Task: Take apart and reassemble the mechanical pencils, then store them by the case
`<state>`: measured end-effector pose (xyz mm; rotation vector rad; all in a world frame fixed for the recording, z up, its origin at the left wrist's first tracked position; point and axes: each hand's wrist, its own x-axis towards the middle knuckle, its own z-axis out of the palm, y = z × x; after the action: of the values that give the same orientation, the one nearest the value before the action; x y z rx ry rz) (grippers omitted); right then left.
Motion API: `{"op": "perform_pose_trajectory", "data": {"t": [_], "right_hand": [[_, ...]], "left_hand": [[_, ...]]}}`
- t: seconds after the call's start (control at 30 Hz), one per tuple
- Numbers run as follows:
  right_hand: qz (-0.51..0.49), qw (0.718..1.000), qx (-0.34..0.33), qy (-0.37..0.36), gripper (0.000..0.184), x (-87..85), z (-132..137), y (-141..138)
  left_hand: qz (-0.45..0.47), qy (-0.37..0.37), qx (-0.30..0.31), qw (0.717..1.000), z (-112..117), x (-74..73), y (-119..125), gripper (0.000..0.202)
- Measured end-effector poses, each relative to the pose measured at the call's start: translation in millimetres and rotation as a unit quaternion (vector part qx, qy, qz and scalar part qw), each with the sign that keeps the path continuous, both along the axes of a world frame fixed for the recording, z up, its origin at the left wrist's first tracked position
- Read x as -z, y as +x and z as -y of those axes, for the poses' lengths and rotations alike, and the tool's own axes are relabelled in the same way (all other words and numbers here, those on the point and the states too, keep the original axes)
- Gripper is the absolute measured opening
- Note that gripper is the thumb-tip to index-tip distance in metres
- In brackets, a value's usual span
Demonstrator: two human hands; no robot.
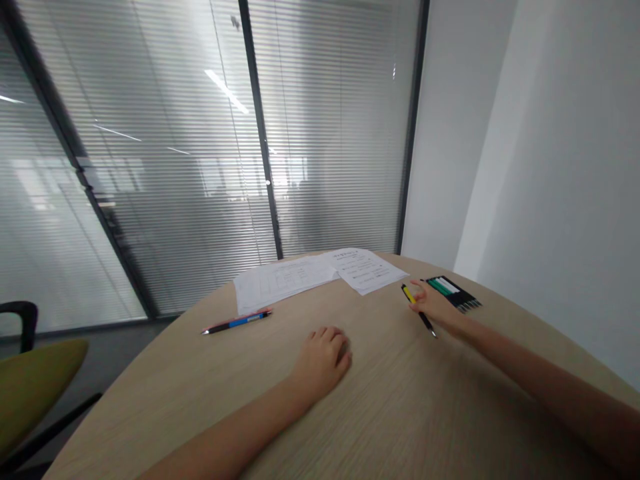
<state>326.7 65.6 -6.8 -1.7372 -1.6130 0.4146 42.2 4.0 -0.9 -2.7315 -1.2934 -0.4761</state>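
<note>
My right hand (434, 304) reaches to the right side of the table and grips a yellow and black pen (409, 295) between thumb and fingers. The pen's silver tip points toward me, its other end toward the papers. Just beyond that hand lies a side-by-side row of black pens (463, 297) with green and white barrels, partly hidden by the hand. My left hand (324, 360) rests on the tabletop near the middle, fingers loosely curled in, with nothing seen in it. To its left lies a blue and black pen (240, 322), with a red pen (230, 321) right behind it.
Printed sheets (285, 279) and another printed page (367, 268) overlap at the far edge of the round wooden table (380, 413). A yellow-green chair (40, 373) stands at the left. Glass panels with blinds (340, 133) and a white wall (560, 167) stand behind.
</note>
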Motion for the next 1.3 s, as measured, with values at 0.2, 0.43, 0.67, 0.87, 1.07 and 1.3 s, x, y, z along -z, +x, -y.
{"op": "perform_pose_trajectory", "data": {"t": [0.2, 0.43, 0.67, 0.87, 1.07, 1.3], "right_hand": [[0.154, 0.987, 0.051, 0.005, 0.029, -2.5, -0.3, 14.2], [0.260, 0.960, 0.097, -0.029, 0.023, -1.3, 0.2, 22.5], [0.313, 0.943, 0.095, -0.062, 0.023, -5.6, 5.4, 23.5], [0.324, 0.936, 0.080, -0.115, 0.026, -15.6, 4.2, 27.4], [0.315, 0.924, 0.021, -0.217, 0.026, -35.0, 5.8, 47.6], [0.283, 0.920, -0.038, -0.268, 0.021, -37.0, 14.1, 44.9]], "left_hand": [[0.001, -0.001, -0.002, 1.000, 1.1, -0.9, 0.2, 0.023], [-0.002, -0.008, -0.002, 1.000, 2.4, -4.0, 1.7, 0.023], [0.002, -0.005, -0.002, 1.000, 2.2, -3.2, 1.5, 0.022], [-0.001, -0.006, -0.002, 1.000, 2.3, -3.2, 1.3, 0.022], [0.001, 0.000, -0.001, 1.000, 1.4, -1.2, 1.6, 0.022], [0.002, -0.003, 0.000, 1.000, 2.0, -2.6, 1.2, 0.021]]}}
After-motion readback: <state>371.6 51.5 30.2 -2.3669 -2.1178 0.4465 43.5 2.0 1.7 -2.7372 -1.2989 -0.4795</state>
